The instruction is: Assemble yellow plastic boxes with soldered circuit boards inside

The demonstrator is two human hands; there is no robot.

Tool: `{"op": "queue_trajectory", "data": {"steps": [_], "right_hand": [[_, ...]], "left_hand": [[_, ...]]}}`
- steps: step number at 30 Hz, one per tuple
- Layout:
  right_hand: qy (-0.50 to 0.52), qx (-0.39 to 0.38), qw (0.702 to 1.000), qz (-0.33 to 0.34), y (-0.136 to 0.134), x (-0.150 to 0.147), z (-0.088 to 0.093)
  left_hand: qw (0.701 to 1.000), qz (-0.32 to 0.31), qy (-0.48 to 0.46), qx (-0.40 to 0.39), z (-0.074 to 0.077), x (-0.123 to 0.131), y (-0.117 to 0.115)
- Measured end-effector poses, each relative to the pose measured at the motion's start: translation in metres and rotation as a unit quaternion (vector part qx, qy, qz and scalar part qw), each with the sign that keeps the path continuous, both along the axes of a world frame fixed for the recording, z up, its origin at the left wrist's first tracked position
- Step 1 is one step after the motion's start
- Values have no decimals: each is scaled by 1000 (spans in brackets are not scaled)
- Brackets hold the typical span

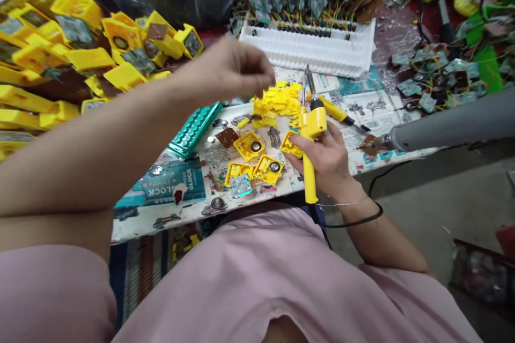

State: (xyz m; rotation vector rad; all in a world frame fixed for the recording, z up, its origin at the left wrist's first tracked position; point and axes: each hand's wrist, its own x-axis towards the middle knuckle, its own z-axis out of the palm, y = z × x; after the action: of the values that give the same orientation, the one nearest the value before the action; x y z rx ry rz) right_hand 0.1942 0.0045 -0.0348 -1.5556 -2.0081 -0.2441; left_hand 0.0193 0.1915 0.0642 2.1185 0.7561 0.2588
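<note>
My left hand [241, 68] is raised over the middle of the table, its fingers curled into a pinch above a pile of small yellow plastic pieces [279, 102]. What the fingertips hold, if anything, I cannot make out. In my right hand [328, 158] is a yellow soldering gun [314, 122], tip pointing away from me. The same hand also grips a small yellow plastic case [290, 143] by its edge. Just left of it lie open yellow cases with round speakers [249, 146], [269, 169], and a green circuit board [240, 186].
Many yellow cases [86, 59] are heaped at the left. A white foam tray [309, 51] with wired circuit boards stands at the back. A teal tray [197, 127] lies left of centre. A grey tube [450, 118] reaches in from the right. A black cable [362, 223] loops by my right wrist.
</note>
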Motion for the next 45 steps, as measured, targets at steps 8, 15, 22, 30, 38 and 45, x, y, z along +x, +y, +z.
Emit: {"op": "queue_trajectory", "data": {"steps": [8, 15, 22, 30, 38, 45], "right_hand": [[65, -7, 998, -3, -7, -2, 1], [80, 49, 996, 11, -45, 7, 49], [44, 147, 982, -112, -91, 31, 68], [72, 76, 994, -24, -97, 27, 58], [70, 69, 993, 59, -90, 28, 50], [70, 76, 990, 95, -83, 29, 52]], "left_hand": [[946, -118, 234, 189, -25, 10, -57], [919, -136, 299, 217, -16, 18, -62], [905, -141, 329, 231, -17, 27, -66], [906, -132, 344, 210, -17, 29, -69], [902, -138, 353, 207, -17, 31, -68], [902, -135, 351, 212, -17, 34, -69]]}}
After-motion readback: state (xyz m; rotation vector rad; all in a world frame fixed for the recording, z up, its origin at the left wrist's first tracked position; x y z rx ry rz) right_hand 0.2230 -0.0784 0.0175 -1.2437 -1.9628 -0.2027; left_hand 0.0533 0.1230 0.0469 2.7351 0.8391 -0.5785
